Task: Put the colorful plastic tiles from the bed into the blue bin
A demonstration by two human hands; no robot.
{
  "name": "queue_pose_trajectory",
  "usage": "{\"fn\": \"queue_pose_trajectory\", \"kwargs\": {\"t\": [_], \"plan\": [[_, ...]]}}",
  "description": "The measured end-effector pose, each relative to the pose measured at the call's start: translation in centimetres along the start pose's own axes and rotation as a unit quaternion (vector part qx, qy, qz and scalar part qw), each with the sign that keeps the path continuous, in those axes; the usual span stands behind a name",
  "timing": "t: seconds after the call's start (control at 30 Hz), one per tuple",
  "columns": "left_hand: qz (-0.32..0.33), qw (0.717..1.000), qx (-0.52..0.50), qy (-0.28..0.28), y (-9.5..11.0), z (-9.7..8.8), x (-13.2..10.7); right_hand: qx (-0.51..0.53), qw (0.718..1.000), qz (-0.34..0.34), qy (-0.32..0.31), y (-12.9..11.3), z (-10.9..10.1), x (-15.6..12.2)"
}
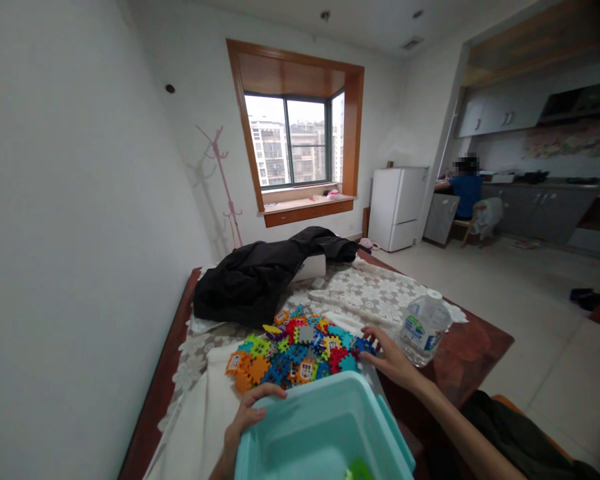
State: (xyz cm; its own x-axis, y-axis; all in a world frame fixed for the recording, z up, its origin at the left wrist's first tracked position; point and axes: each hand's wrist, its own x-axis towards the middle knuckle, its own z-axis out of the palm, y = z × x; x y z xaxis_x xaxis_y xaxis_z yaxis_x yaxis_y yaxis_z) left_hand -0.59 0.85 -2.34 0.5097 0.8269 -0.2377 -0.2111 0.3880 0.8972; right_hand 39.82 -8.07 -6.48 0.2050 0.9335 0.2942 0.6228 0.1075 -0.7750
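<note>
Many colourful toothed pieces (300, 352) lay heaped on a table (480, 347), hemmed in by a turquoise bin (325, 400) in front and black fabric (245, 280) behind. The left hand (247, 415) gripped the bin's rim; the right hand (391, 359), loosely open, was at the heap's right edge, a clear bottle (422, 332) nearby.

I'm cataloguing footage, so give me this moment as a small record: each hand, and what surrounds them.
Left hand: gripping the rim of a light turquoise plastic bin
Right hand: fingers parted at the multicoloured pile of plastic gear-edged pieces; contact unclear
In bin: bright green object
Right of pile: clear plastic bottle
Beyond pile: crumpled black cloth
</note>
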Motion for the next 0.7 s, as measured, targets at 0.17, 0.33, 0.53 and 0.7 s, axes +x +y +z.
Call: {"fn": "queue_pose_trajectory", "kwargs": {"t": [0.17,0.33,0.53,0.7], "plan": [[0.02,0.999,0.029,-0.005,-0.1,-0.4,0.0,-0.04,0.999,-0.017,0.027,1.3,2.3,1.6],[-0.001,0.999,0.029,-0.021,0.6,0.0,-0.5,-0.077,0.995,-0.046,0.031,1.5,2.7,1.2],[0.01,0.998,0.062,0.006,1.8,1.0,-0.9,-0.075,0.993,-0.064,0.057,1.5,2.9,1.1],[0.016,0.999,0.045,0.002,0.4,-0.4,0.4,-0.075,0.992,-0.073,0.065,1.8,3.1,0.8]]}}
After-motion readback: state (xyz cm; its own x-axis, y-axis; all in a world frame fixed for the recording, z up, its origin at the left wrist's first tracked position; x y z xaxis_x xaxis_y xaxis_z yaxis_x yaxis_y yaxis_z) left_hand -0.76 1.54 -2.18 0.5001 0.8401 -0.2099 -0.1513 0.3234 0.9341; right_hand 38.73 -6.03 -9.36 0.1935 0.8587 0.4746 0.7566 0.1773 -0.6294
